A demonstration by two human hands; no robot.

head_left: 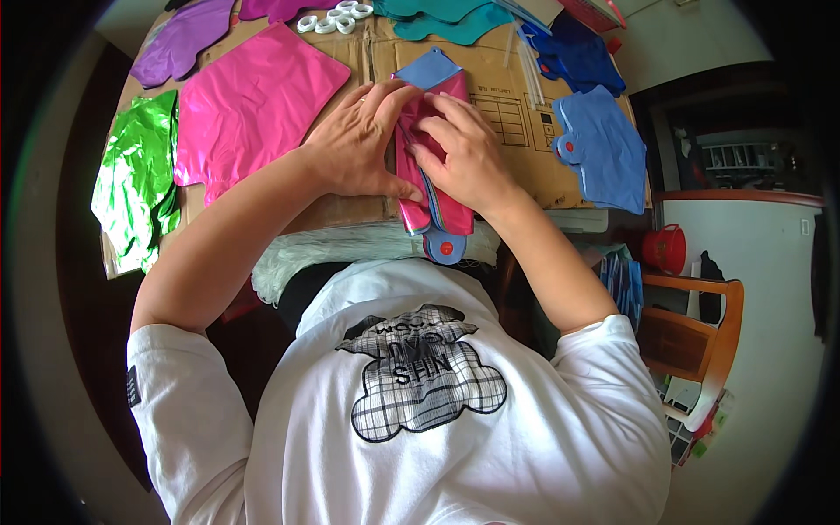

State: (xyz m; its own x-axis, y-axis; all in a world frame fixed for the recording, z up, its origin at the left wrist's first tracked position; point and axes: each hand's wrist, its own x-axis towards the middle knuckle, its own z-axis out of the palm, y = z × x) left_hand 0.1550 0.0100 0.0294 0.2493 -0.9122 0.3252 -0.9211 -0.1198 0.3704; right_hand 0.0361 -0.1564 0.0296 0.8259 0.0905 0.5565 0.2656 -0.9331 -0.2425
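Folding looks partway done, I'd judge. Pink strip in front of me on the cardboard surface, already brought down to a narrow long shape; blue foil pokes out past it at 12 o'clock, and a blue tab with a red dot sticks out at 6. Fold not closed: a gap runs down the middle, layers splayed toward 6, blue edge showing in it.

My hands are together on the strip. Left hand comes in from 9 o'clock, fingers arched over the upper part, thumb low on the near end. Right hand from 3, fingers bent at the gap. Can't tell if the tips pinch or only press; the contact is mostly covered.

Rest, clocked from the strip: pink sheet at 10, spread wide, not folded. Purple foil farther out at 10, green foil at 9, teal foil at 12, dark blue foil at 2, blue stack at 3: none made into a strip. White rings at 11 and straws between 1 and 2 lie loose, well apart from the strip.
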